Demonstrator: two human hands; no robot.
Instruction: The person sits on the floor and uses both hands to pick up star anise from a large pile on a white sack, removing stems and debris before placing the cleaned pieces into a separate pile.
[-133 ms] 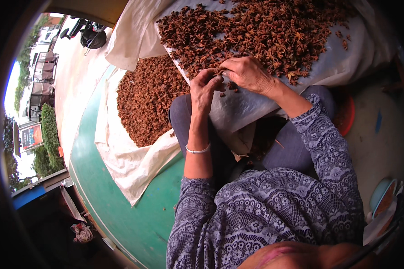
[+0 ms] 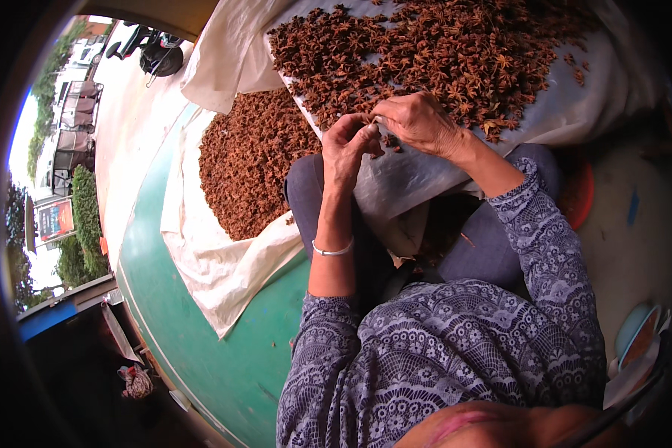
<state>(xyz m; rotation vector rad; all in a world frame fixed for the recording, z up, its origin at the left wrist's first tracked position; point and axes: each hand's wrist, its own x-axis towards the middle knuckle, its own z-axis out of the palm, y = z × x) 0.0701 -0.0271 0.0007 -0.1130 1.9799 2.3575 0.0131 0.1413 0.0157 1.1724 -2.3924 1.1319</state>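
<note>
Over the near edge of a plastic-covered surface, my left hand (image 2: pixel 343 145) and my right hand (image 2: pixel 420 125) meet fingertip to fingertip. Both are closed in a pinch on what looks like a small piece of star anise, mostly hidden by the fingers. Just beyond lies a broad heap of brown star anise (image 2: pixel 455 56), spread over pale plastic sheeting (image 2: pixel 534 112). A few loose pieces (image 2: pixel 390 142) rest below my right hand. To the left, a second brown pile (image 2: pixel 250 160) of finer-looking pieces lies on a white sheet (image 2: pixel 201 276).
Green floor (image 2: pixel 172 328) stretches at the left. On the right are a red basin (image 2: pixel 584 198), partly behind my knee, and a light-blue bowl (image 2: pixel 635 328) with brown contents. A parked motorbike (image 2: pixel 157 56) stands at the upper left. A dark recess holds a bundled cloth (image 2: pixel 136 381).
The whole view has shifted slightly. My fingertips stay together in the pinch, with the right hand's fingers moved a little against the left's.
</note>
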